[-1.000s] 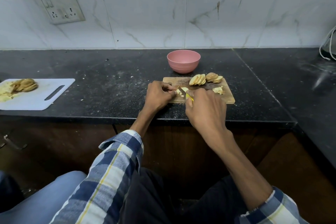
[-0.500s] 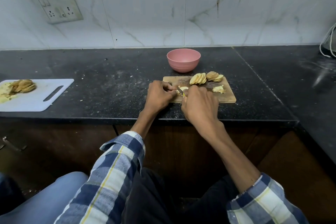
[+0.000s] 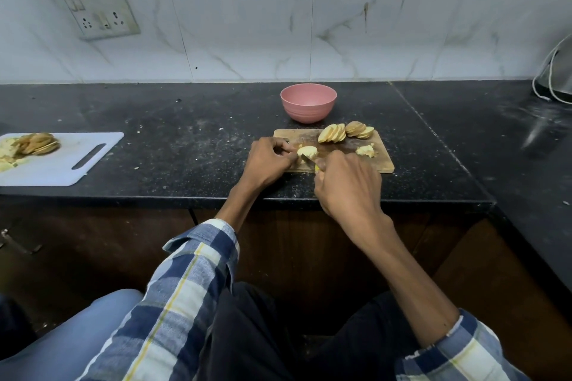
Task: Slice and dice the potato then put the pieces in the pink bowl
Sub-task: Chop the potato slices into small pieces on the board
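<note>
- The right hand (image 3: 346, 185) is nearest, fingers curled round a knife (image 3: 309, 160) with a yellow handle; only a short bit of blade and a sliver of handle show past the knuckles.
- Just beyond, the left hand (image 3: 268, 161) pinches a small stack of potato slices (image 3: 307, 151) at the near left of the wooden board (image 3: 383, 164), with the blade right against that stack.
- The two hands sit close together over the board, each holding its own thing.
- To the right on the board lies a little heap of diced pieces (image 3: 365, 150).
- Along the far edge of the board two fans of uncut slices (image 3: 345, 132) lean on each other.
- Past the board stands the pink bowl (image 3: 308, 102), on the dark counter (image 3: 185, 145); no potato shows inside it from this angle.
- Judged from this, slicing looks finished, dicing is barely begun, and moving pieces to the bowl is not yet started.
- Far left, a white board (image 3: 77, 161) carries more cut potato.
- On the wall a socket plate (image 3: 97, 8) hangs crooked; no brand, label or readable writing shows anywhere.
</note>
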